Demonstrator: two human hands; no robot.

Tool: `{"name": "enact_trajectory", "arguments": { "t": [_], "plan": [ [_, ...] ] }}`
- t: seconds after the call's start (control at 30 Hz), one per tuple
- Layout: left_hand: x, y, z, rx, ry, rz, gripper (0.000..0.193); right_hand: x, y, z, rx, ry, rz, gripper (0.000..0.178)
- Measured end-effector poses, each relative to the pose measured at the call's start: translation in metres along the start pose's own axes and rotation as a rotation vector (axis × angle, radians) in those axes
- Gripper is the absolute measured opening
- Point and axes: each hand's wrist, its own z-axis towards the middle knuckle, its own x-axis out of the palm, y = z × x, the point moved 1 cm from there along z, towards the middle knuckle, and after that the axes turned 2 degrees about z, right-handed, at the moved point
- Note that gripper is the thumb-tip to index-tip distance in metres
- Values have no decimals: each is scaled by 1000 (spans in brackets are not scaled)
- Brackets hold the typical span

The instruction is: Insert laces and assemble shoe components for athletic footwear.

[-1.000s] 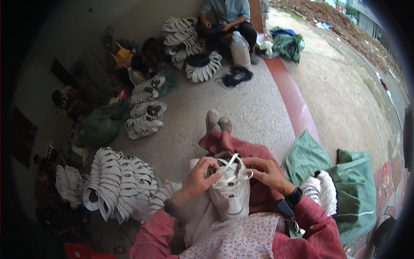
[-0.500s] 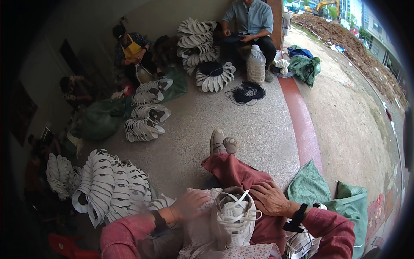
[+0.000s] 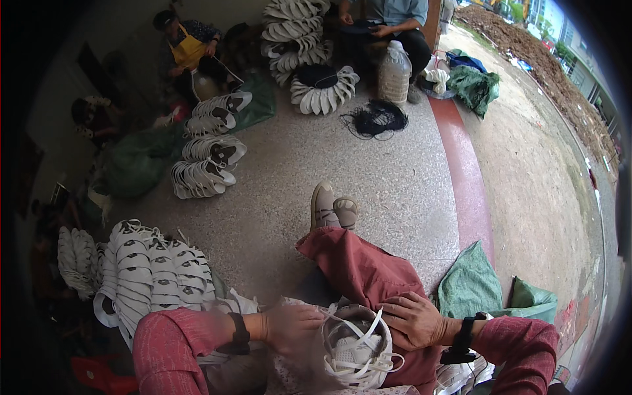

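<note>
A white lace-up shoe upper (image 3: 355,352) rests in my lap, its opening facing up and its inside showing. White shoelaces (image 3: 359,339) cross over the opening in an X, and a loop sticks out at the right. My left hand (image 3: 294,327) is at the left rim, fingers bent and closed where one lace end runs to them; it is slightly blurred. At the right rim, my right hand (image 3: 411,320) has curled fingers by the other lace end. The fingertips of both hands are partly hidden. Reddish cloth (image 3: 362,260) and a flowered cloth lie under the shoe upper.
Stacked white shoe pieces (image 3: 151,273) stand at my left, with more stacks (image 3: 204,164) farther off. Green sacks (image 3: 471,283) lie at my right. Black cords (image 3: 376,118) and a large plastic jug (image 3: 394,74) are ahead, near a seated person (image 3: 395,13). Another person wears a yellow apron (image 3: 191,46).
The view has tilted downward, and the shoe upper has turned so its opening shows more. My left hand has come closer to its rim; my right hand has shifted slightly lower.
</note>
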Motion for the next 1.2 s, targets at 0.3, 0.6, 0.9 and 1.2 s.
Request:
{"name": "enact_trajectory", "arguments": {
  "t": [0.3,0.6,0.9,1.2],
  "plan": [
    [-10,-8,5,-75,-66,-11,49,4,-9,-1,0,25,45,44],
    [-1,-6,-3,-100,-119,-78,48,9,-11,-6,9,18,69,44],
    [-5,-7,-3,-31,-160,-38,58,9,-11,-6,11,24,65,43],
    [-12,-10,0,-13,-206,-26,53,10,-10,-7,16,25,70,43]
  ]
}}
